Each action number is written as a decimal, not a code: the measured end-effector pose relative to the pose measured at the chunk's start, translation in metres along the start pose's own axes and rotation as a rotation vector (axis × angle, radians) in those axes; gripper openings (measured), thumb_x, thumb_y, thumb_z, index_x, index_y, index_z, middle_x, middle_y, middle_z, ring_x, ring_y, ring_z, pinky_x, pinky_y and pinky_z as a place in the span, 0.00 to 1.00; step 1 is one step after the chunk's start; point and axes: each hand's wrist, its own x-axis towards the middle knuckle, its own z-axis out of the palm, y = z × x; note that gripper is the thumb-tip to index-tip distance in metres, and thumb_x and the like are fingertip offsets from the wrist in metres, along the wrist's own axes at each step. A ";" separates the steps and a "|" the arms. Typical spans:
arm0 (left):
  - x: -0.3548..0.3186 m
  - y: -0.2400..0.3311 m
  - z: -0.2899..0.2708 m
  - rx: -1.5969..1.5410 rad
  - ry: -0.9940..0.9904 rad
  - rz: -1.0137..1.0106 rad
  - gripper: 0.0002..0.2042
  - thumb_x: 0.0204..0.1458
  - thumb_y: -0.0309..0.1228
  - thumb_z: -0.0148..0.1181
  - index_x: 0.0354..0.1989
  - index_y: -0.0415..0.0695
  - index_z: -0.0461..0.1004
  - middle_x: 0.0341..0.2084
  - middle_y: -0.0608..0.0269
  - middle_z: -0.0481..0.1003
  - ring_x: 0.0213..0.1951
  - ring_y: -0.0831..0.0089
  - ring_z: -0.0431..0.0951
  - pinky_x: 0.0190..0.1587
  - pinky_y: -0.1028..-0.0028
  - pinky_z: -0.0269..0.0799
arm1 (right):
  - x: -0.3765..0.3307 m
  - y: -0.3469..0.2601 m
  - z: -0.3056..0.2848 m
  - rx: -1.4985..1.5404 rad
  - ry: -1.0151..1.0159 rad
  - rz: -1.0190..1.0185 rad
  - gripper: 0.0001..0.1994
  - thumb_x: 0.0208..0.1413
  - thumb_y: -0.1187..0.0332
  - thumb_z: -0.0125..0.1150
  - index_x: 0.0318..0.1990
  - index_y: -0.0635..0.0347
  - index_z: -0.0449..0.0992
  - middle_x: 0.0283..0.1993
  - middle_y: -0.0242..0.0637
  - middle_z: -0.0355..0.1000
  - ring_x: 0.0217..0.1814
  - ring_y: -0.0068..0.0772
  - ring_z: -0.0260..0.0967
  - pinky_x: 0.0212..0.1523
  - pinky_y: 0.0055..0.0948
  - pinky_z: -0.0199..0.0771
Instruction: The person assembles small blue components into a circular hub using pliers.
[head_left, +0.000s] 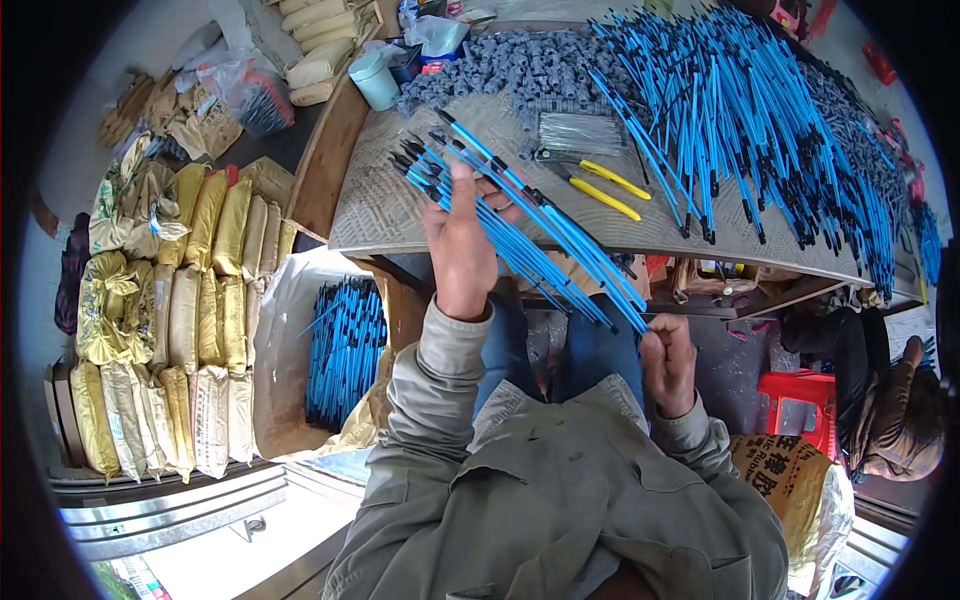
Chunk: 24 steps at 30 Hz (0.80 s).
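A bundle of thin blue rods with black end pieces (530, 258) slants across my lap at the table's front edge. My left hand (463, 250) is closed round its upper part, thumb on top. By the bundle's lower right ends is my right hand (672, 362), its fingers curled in; whether they pinch a rod end is hidden. On the table beyond the bundle lie pliers with yellow handles (605, 192). Behind them is a bunch of thin clear strips (580, 133).
A large heap of blue rods (715, 110) covers the table's right side. Grey plastic fittings (530, 65) are piled at the back, beside a pale green canister (373, 80). Left of me stands a lined carton (285, 400) of rods; right, a red stool (800, 395) and another person (895, 420).
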 end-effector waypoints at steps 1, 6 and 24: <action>0.001 -0.007 -0.003 0.115 0.022 0.105 0.14 0.56 0.35 0.52 0.44 0.38 0.67 0.35 0.54 0.74 0.30 0.68 0.76 0.30 0.72 0.72 | -0.001 0.001 0.003 0.018 0.002 0.004 0.06 0.59 0.71 0.47 0.40 0.64 0.62 0.21 0.27 0.59 0.21 0.13 0.53 0.22 0.17 0.53; -0.005 0.003 0.000 -0.065 0.074 0.062 0.12 0.54 0.31 0.55 0.43 0.39 0.68 0.30 0.57 0.75 0.23 0.73 0.71 0.24 0.73 0.65 | 0.021 -0.011 -0.008 0.007 -0.355 0.015 0.04 0.57 0.72 0.50 0.37 0.63 0.66 0.21 0.30 0.63 0.21 0.17 0.61 0.23 0.19 0.59; -0.067 0.034 -0.003 -0.258 -0.207 -0.340 0.13 0.57 0.36 0.49 0.44 0.39 0.67 0.33 0.50 0.76 0.42 0.54 0.76 0.43 0.61 0.73 | 0.285 0.062 -0.006 -1.409 0.065 -0.151 0.08 0.46 0.70 0.48 0.30 0.58 0.76 0.26 0.42 0.75 0.30 0.42 0.75 0.29 0.39 0.74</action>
